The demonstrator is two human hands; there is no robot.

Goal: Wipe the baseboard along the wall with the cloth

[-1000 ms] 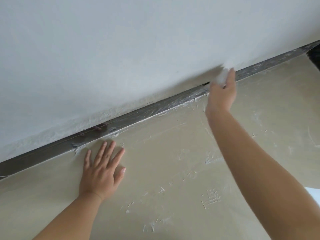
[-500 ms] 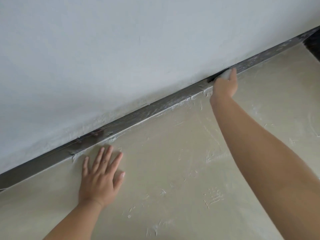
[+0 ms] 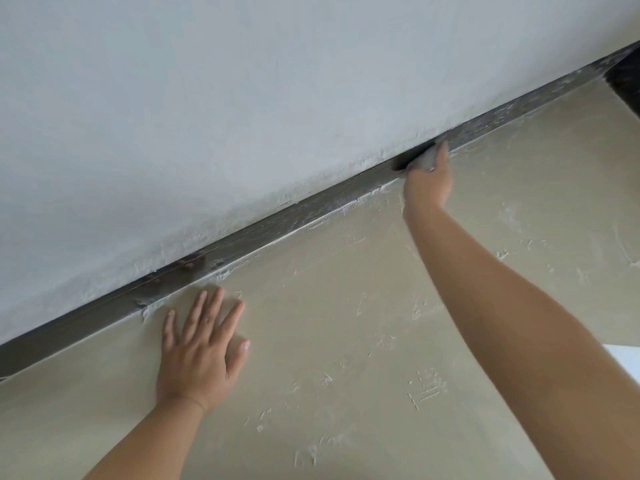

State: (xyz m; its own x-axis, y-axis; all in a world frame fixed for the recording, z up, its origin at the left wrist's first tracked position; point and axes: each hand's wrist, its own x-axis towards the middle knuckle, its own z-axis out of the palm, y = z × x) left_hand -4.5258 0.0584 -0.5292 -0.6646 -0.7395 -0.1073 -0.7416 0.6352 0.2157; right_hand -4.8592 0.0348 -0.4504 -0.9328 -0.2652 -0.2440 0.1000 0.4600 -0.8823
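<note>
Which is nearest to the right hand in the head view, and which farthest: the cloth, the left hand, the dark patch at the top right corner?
From the right hand:
1. Cloth: held in its fingers, pressed against the baseboard.
2. Dark patch: off to the right, at the floor's far corner.
3. Left hand: down to the left, flat on the floor.

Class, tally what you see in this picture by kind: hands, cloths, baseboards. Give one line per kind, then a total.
Hands: 2, left hand flat on the floor, right hand on the cloth
Cloths: 1, cloth
Baseboards: 1, baseboard
Total: 4
</note>
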